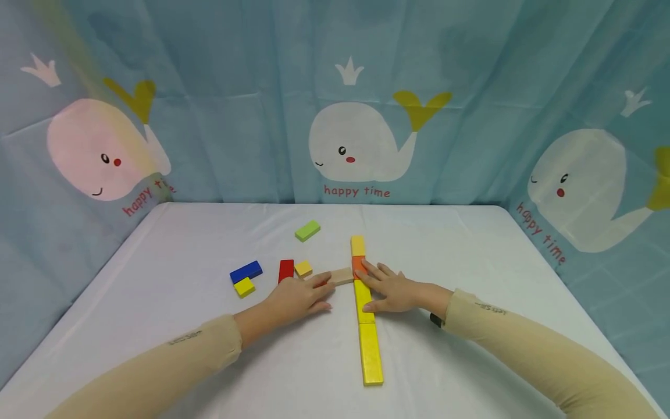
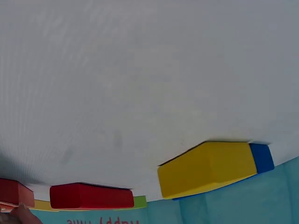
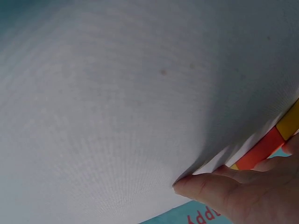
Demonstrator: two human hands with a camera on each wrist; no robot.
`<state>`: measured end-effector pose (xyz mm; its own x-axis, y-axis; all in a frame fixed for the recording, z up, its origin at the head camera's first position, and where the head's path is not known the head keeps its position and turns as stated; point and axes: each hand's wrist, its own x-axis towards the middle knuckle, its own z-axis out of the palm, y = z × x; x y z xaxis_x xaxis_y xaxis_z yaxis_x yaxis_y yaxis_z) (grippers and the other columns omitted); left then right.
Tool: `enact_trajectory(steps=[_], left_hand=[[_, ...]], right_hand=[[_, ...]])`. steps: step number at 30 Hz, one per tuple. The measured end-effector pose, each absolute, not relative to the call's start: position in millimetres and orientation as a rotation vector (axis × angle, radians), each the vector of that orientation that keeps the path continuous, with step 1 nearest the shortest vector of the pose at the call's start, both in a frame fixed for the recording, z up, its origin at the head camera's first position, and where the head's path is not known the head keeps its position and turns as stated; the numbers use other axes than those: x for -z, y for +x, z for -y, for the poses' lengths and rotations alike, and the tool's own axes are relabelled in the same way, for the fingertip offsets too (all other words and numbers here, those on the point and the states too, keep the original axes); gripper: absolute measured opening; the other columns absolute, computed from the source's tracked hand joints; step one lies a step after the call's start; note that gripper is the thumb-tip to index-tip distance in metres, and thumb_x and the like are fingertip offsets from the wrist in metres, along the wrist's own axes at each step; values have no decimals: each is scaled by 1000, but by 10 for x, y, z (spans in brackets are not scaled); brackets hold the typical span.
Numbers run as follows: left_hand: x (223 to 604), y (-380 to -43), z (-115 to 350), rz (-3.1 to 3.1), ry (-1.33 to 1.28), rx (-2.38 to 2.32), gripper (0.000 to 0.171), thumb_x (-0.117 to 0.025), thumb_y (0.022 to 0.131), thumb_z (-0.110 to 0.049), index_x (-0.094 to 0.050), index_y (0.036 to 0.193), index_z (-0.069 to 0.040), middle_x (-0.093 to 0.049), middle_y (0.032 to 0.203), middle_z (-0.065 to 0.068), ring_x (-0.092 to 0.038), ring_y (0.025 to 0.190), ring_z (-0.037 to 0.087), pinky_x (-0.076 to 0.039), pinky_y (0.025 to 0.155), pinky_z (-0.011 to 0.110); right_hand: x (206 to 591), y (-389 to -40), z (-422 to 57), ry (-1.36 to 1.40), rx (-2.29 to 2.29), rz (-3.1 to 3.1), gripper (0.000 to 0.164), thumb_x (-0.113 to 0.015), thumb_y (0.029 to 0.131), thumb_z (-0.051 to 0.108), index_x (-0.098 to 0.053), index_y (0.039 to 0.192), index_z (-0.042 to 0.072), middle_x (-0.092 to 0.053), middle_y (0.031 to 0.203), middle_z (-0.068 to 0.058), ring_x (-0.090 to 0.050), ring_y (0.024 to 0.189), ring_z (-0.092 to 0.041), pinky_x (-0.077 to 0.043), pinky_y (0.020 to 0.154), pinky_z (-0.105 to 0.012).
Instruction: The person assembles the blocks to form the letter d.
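Observation:
My left hand (image 1: 300, 297) lies low over the table with its fingers stretched to the right, touching a red block (image 2: 14, 192) mostly hidden beneath them in the head view. A plain wooden block (image 1: 342, 276) bridges from those fingertips to a column of blocks. My right hand (image 1: 395, 290) rests spread on that column, fingertips on the orange block (image 1: 358, 266) and thumb at a yellow block (image 1: 363, 302). A longer yellow block (image 1: 371, 355) continues the column towards me, and a short light-yellow block (image 1: 357, 245) tops its far end.
Left of the hands lie another red block (image 1: 285, 270), a small yellow block (image 1: 303, 268), a blue block (image 1: 246, 272) and a yellow block (image 1: 244, 287) against it. A green block (image 1: 307, 230) lies farther back. Curtains (image 1: 225, 145) border the white table (image 1: 157, 326).

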<state>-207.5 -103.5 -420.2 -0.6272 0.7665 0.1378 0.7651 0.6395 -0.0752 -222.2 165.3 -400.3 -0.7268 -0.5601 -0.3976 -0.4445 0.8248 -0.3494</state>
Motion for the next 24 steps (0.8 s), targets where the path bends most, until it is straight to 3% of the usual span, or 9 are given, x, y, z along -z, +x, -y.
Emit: enact_trajectory(steps=[10, 16, 24], left_hand=[[4212, -2136, 1007, 2752, -1256, 8, 54, -59, 94, -46, -56, 139, -17, -56, 139, 1, -28, 40, 10, -28, 44, 17], [4186, -2110, 1036, 2756, -1242, -9, 53, -61, 93, -44, -57, 137, -15, -55, 139, 4, -41, 46, 11, -32, 46, 16], [4209, -2034, 1184, 2720, -1138, -108, 50, -67, 90, -42, -64, 129, -11, -62, 129, 6, -45, 43, 11, -40, 47, 18]], right_hand=[[4023, -2216, -1633, -745, 292, -2521, 85, -57, 93, 54, -14, 157, 20, 4, 163, -6, -3, 146, -40, -13, 105, -71], [4029, -2215, -1633, -749, 298, -2520, 84, -57, 93, 53, -15, 157, 20, 4, 163, -6, -3, 146, -40, -13, 105, -71], [4034, -2232, -1634, -736, 276, -2526, 85, -57, 92, 55, -14, 157, 20, 4, 163, -6, -2, 146, -39, -11, 105, -71]])
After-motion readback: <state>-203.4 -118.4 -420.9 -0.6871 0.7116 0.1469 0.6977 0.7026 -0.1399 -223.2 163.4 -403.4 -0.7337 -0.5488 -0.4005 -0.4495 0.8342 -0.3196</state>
